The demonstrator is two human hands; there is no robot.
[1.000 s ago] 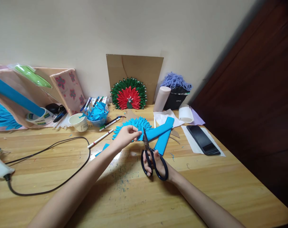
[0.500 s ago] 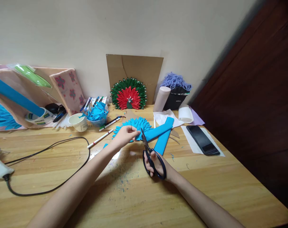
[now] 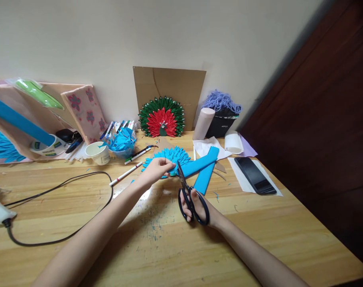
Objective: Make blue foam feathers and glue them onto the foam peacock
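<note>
Between the thumb and finger of my left hand [image 3: 158, 169] is the end of a blue paper strip [image 3: 196, 165], pinched. The strip slants up to the right and crosses a second blue strip [image 3: 204, 181] lying on the table. Black-handled scissors [image 3: 190, 201] are gripped in my right hand [image 3: 202, 207], fingers through the loops. Their blades point away from me and stand at the strip, just right of my left fingertips. Behind my left hand lies a fan of blue paper petals [image 3: 172, 154], partly covered by that hand.
A green-and-red petal fan [image 3: 161, 119] leans on cardboard [image 3: 172, 81]. Left are a paper cup [image 3: 98, 154], a bowl of blue scraps [image 3: 121, 143], a marker [image 3: 126, 173] and a white corded tool [image 3: 0, 207]. A phone [image 3: 255, 175] lies right, near a pale bottle [image 3: 203, 123].
The scissors' handles have shifted slightly left. My left fingers remain at nearly the same spot, with less blue paper showing below them.
</note>
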